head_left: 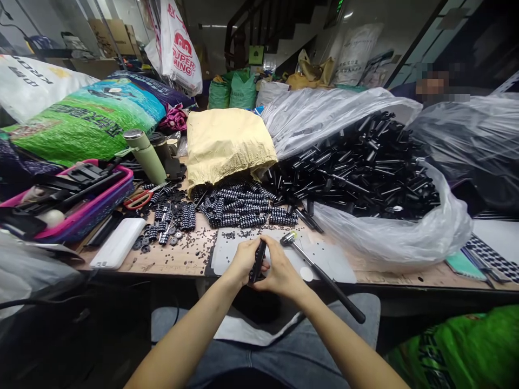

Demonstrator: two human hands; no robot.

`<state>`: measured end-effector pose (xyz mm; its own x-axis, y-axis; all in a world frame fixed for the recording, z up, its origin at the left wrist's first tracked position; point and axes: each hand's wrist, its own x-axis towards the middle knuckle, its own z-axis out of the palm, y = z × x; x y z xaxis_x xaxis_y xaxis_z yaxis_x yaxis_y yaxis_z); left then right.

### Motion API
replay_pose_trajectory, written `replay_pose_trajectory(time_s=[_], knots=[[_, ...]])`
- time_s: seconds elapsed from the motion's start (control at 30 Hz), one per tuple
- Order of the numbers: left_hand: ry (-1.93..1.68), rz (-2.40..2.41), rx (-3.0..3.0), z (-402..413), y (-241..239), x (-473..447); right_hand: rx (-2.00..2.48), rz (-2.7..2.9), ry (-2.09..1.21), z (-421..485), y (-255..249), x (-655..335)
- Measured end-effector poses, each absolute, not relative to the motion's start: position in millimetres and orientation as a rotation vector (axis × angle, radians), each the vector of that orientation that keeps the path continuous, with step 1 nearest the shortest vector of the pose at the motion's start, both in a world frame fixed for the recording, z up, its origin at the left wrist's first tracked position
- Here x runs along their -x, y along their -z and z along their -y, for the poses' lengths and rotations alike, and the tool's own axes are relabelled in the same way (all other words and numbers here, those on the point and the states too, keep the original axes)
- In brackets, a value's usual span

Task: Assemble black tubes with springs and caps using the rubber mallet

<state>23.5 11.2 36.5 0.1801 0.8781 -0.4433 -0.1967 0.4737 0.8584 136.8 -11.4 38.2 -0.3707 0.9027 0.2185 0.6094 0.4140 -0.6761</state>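
Observation:
Between my hands, at the table's front edge, is a slim black plastic piece (258, 260) held nearly upright. My left hand (243, 260) grips it from the left, with its fingers partly hidden behind the piece. My right hand (279, 267) closes on it from the right, thumb low and fingertips at its top. Just right of my hands a small hammer (320, 267) with a long black handle lies on a grey-white sheet (235, 251), its handle end overhanging the table edge. Behind the sheet lie several black rollers with white marks (239, 208).
A clear plastic bag (365, 232) spills black plastic parts (357, 173) at the right. A yellow sack (229, 140) stands behind the rollers. Leftward are a white box-like object (118, 243), red scissors (141, 200), a green flask (146, 156) and a pink-rimmed basket (81, 216). Tiny black pieces litter the table.

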Motion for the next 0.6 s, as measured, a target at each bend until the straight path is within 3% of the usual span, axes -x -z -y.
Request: replay_pose_trajectory(time_s=[0.13,0.27,0.43,0.6], knots=[[-0.947,-1.291,-1.547,-3,-24,-22,1.442,2.032,-0.489,10,-20,-133],[-0.753,-1.334,-2.281,0,-7,-14,1.567,2.073,-0.333,15,-12,-155],[-0.546,-1.254,-2.682,-8,-3,0,2.211,1.974,0.091,29,-25,-220],[-0.478,-1.34,-2.779,-7,-10,2,2.246,1.899,-0.244,45,-45,-229]])
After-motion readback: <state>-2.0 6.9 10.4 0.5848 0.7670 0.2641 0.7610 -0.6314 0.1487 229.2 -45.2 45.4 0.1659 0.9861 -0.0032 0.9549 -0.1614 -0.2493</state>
